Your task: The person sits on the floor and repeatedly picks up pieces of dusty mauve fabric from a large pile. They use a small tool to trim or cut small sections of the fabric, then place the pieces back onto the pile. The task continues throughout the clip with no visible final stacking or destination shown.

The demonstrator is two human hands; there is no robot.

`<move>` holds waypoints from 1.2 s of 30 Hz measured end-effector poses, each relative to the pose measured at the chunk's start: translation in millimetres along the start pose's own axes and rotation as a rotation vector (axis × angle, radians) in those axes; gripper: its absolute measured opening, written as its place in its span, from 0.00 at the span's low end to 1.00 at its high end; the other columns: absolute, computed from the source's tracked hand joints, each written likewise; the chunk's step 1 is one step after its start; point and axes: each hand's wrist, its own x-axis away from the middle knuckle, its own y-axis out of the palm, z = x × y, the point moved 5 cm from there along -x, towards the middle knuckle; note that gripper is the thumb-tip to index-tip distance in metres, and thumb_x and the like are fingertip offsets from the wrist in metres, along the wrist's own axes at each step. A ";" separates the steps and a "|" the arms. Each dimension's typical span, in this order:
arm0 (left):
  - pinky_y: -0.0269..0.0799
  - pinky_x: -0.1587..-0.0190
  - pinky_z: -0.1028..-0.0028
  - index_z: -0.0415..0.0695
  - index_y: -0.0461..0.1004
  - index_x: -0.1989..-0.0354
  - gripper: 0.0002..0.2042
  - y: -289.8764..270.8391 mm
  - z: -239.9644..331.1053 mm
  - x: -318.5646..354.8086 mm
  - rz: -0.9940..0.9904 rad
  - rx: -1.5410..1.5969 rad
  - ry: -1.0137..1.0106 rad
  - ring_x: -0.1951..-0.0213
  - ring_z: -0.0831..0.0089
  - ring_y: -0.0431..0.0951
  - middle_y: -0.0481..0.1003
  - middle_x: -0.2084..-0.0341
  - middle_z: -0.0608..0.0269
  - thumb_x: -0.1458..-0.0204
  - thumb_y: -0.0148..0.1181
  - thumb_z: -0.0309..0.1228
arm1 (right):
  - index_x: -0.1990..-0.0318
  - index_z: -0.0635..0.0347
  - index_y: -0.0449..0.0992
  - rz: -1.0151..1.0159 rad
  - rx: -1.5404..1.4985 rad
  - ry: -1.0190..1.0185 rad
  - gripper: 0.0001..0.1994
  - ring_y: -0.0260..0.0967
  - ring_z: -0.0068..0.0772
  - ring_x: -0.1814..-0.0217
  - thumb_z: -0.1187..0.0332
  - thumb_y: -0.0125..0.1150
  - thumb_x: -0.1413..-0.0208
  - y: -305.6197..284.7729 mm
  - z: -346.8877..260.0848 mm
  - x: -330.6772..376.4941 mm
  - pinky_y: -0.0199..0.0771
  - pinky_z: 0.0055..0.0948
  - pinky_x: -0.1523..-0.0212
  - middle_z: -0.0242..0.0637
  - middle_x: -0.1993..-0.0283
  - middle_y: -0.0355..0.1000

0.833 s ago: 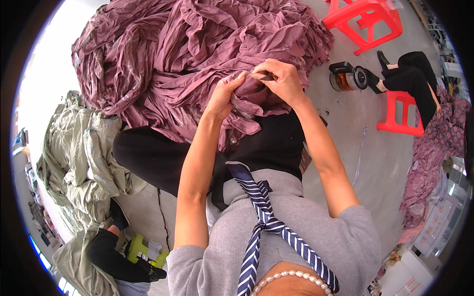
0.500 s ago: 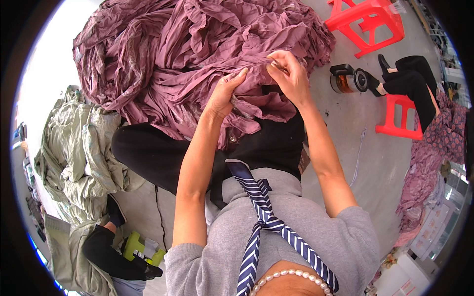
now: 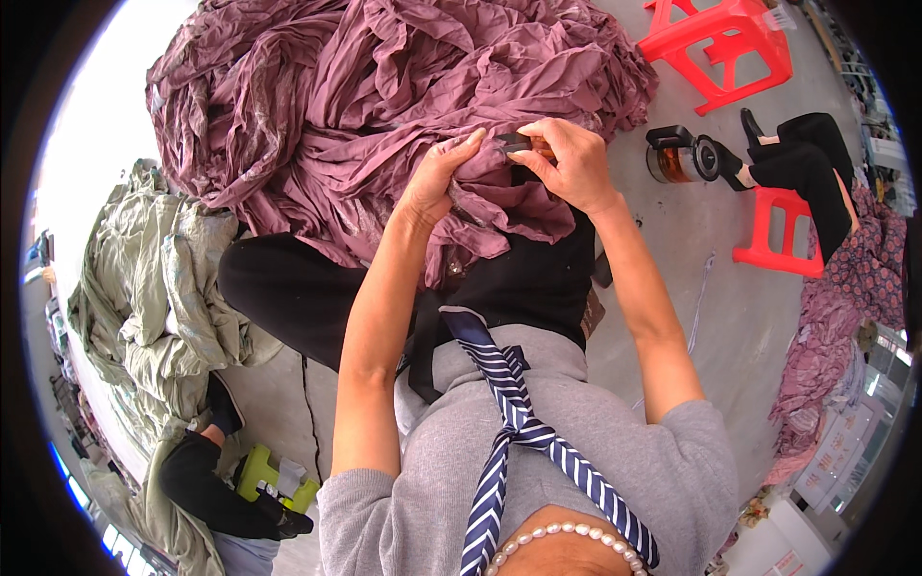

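Note:
A great heap of mauve fabric (image 3: 384,106) spreads in front of me and over my black-trousered lap. My left hand (image 3: 440,178) is closed, pinching a fold of this cloth between thumb and fingers. To its right, my right hand (image 3: 569,163) is closed round what looks like small thread snips (image 3: 516,143). Their dark tip points left, toward the fold in my left hand. Most of the handle is hidden in my fingers. Whether the tip touches the cloth I cannot tell.
A pale green fabric heap (image 3: 163,278) lies at left, near another person's leg (image 3: 216,485) and a lime-green stool (image 3: 274,480). At right stand a glass teapot (image 3: 677,158) and red stools (image 3: 720,48), with a seated person's legs (image 3: 807,158) beside them.
My right hand has come down slightly and turned, so the dark tip of the snips now shows beside the cloth. My left hand keeps its pinch on the fabric almost unmoved.

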 end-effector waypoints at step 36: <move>0.67 0.55 0.71 0.39 0.70 0.56 0.19 -232.3 -31.5 137.9 1.438 -0.637 0.617 0.59 0.68 0.72 0.72 0.60 0.57 0.58 0.62 0.30 | 0.70 0.61 0.74 0.285 -0.086 0.463 0.15 0.70 0.29 0.74 0.59 0.66 0.60 14.3 193.9 -100.8 0.68 0.32 0.70 0.34 0.77 0.72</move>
